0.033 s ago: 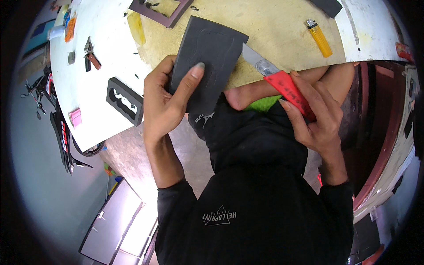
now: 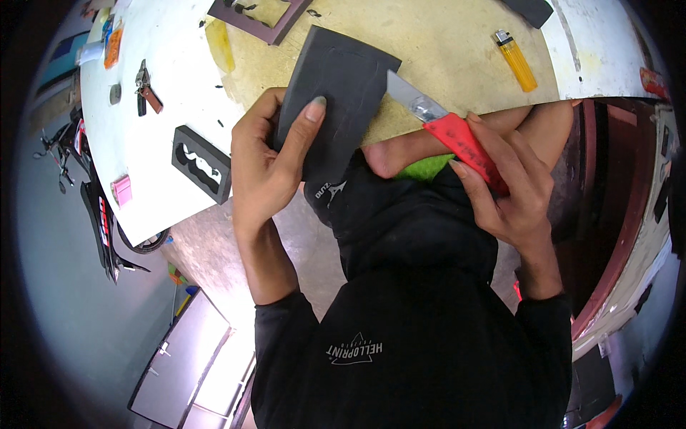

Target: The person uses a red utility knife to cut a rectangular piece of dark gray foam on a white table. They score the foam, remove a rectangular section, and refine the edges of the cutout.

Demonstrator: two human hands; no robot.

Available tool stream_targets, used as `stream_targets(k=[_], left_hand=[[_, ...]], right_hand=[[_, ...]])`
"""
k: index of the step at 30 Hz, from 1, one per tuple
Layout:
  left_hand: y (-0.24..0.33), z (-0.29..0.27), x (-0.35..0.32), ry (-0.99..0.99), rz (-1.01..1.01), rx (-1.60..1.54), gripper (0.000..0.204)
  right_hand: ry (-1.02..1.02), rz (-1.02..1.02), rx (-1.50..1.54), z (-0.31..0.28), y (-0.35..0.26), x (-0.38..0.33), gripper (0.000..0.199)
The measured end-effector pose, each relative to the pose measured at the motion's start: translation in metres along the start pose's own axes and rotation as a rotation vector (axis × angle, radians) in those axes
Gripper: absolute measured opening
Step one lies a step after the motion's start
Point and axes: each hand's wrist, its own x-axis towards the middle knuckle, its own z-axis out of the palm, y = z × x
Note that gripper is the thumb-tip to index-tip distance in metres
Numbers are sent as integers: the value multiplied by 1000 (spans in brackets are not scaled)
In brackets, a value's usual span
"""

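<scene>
A dark grey foam slab (image 2: pixel 346 79), with faint curved outlines traced on its face, is tilted up in my left hand (image 2: pixel 264 164). The thumb presses on its face while the fingers go behind it, out of sight. My right hand (image 2: pixel 518 186) is wrapped round the red handle of a utility knife (image 2: pixel 464 146). Its blade points up and left, with the tip close to the slab's right edge; whether they touch I cannot tell. To the left of my left hand lies a black foam piece (image 2: pixel 201 164) with a wavy cut-out.
On the white and yellowish table (image 2: pixel 457 43) lie a yellow lighter (image 2: pixel 516 63), a purple-brown frame (image 2: pixel 279 28), pruning shears (image 2: pixel 148 89), a yellow translucent strip (image 2: pixel 220 46) and a pink item (image 2: pixel 121 189). My bare leg (image 2: pixel 429 146) is folded beneath the knife.
The knife and my right hand have shifted slightly left. The slab has tilted a little, and my left thumb sits slightly further left on it.
</scene>
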Motion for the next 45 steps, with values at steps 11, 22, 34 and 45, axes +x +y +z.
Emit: stream_targets(k=[11, 22, 34, 45], left_hand=[[-9, 17, 3, 170, 445, 677, 26], [-11, 15, 10, 161, 438, 697, 33], [-7, 14, 6, 65, 479, 680, 46], [-10, 18, 10, 187, 354, 836, 61]], right_hand=[[-137, -96, -201, 20, 2, 12, 50], [-65, -161, -193, 32, 11, 13, 53], [-81, -190, -181, 25, 18, 15, 50], [-20, -224, -163, 31, 20, 17, 49]])
